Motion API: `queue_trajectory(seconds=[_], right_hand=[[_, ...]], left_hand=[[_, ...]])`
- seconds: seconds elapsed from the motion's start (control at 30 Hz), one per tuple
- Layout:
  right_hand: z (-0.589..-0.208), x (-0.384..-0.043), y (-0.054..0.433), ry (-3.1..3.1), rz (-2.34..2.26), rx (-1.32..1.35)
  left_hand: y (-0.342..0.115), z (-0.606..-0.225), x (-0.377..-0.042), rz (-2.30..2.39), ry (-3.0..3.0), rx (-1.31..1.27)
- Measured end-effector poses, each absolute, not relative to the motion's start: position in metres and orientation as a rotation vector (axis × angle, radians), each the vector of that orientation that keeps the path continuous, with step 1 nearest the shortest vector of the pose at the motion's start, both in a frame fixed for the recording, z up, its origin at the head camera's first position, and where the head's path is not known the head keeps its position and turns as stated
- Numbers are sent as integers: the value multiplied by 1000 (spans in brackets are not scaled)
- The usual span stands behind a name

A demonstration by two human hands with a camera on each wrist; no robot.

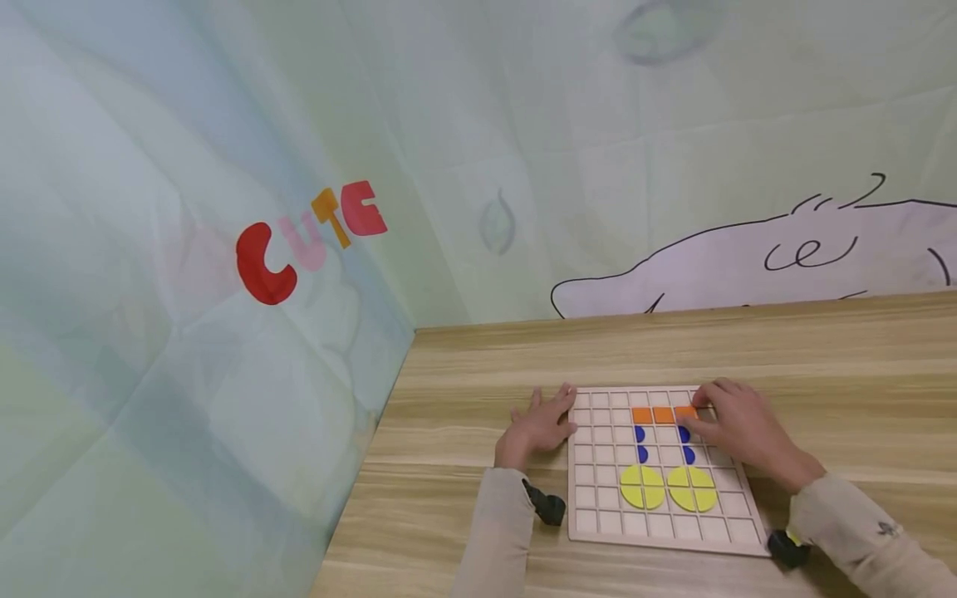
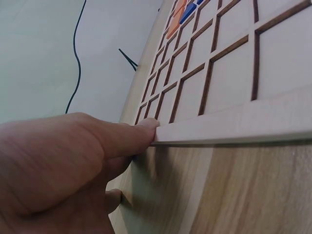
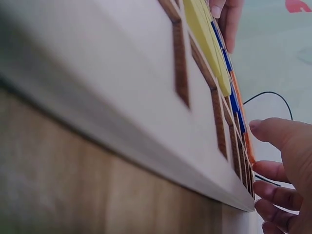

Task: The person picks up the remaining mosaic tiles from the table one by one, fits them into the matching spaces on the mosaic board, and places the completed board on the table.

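A pale wooden grid board lies flat on the table. My left hand rests at its left edge, fingers extended, thumb touching the rim. Over the upper right of the board, my right hand has thumb and index finger at opposite sides of an orange square tile, pinching it in line with two more orange squares. Below them are blue half-circles in two columns. Yellow quarter pieces form two discs lower down. In the right wrist view, the other right fingers reach past the board's edge.
The wood-grain table meets a printed cloth backdrop at its left and far sides. Red, pink and orange letters mark the left cloth. Black wrist devices sit on both wrists, close to the board's sides.
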State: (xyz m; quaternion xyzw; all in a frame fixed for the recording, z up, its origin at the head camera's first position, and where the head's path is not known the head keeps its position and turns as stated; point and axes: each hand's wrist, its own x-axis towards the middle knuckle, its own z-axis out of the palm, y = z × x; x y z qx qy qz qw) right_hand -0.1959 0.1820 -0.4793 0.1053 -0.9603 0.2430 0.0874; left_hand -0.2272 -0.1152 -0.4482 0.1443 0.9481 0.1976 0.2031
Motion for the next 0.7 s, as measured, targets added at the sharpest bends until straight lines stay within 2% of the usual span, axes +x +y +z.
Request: queue_trajectory(seconds=[0.7], right_hand=[[-471, -194, 201, -2904, 907, 351]], left_hand=[[-114, -447, -229, 551, 2642, 399]])
